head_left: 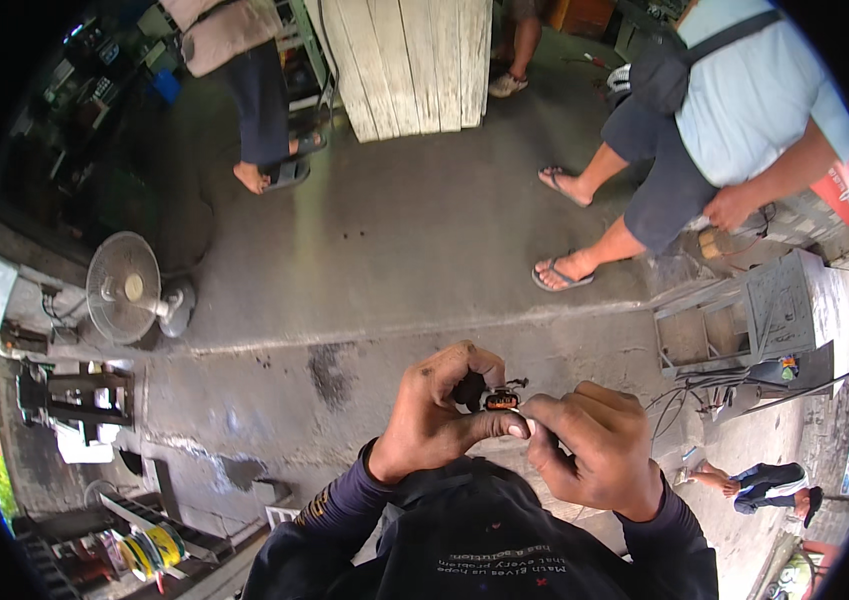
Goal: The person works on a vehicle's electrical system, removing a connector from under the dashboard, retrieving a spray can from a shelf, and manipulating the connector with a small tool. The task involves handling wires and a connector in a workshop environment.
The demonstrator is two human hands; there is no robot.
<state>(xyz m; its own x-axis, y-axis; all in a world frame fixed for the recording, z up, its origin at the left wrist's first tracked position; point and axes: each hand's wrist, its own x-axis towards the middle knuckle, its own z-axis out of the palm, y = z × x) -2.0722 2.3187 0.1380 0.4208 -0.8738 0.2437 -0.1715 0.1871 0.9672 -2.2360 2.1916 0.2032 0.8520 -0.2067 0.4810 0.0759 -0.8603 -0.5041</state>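
Note:
In front of my chest, my left hand [439,415] curls around a small black part with an orange middle [501,401], gripping it between thumb and fingers. A short dark piece sticks out from its upper side. What the part is, I cannot make out. Close against it on the right is my right hand [589,445], its fingers folded and thumb pressed in. The tip of that pinch meets my left thumb. Whatever is in the right fingers is hidden or too small to name.
A standing fan [124,288] is at left. Near a pale wooden panel [414,70] stand other people, one in a light blue shirt [744,100]. A grey metal frame [704,335] with cables is at right. Yellow-rimmed spool [151,550] lies lower left; a concrete ledge [414,335] crosses the floor.

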